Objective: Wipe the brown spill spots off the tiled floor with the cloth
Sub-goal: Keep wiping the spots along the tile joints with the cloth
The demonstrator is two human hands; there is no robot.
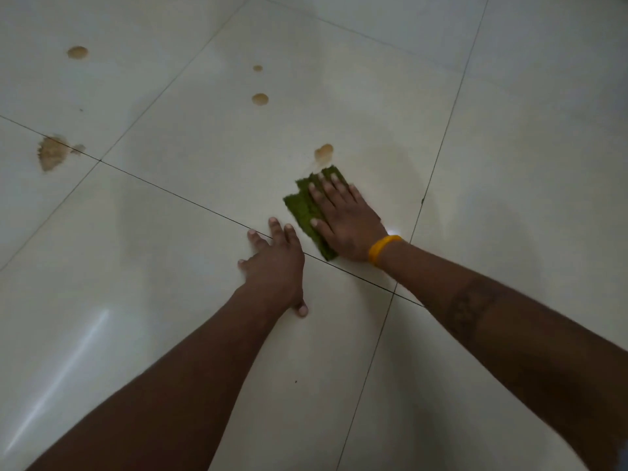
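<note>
A folded green cloth (300, 209) lies flat on the pale tiled floor (170, 300). My right hand (346, 220), with a yellow band at the wrist, presses on it with straight fingers. A brown spot (323, 153) sits just beyond the cloth's far edge. Two more brown spots lie farther off, the nearer spot (260, 99) and a tiny spot (257, 68). At the left lie a smeared brown patch (52, 154) and a round brown spot (77, 52). My left hand (275, 260) rests flat on the floor beside the cloth, fingers spread.
Dark grout lines (190, 200) cross the floor between large glossy tiles. A faint damp sheen (384, 158) shows to the right of the nearest spot. Light glare (68, 362) reflects on the tile at the lower left.
</note>
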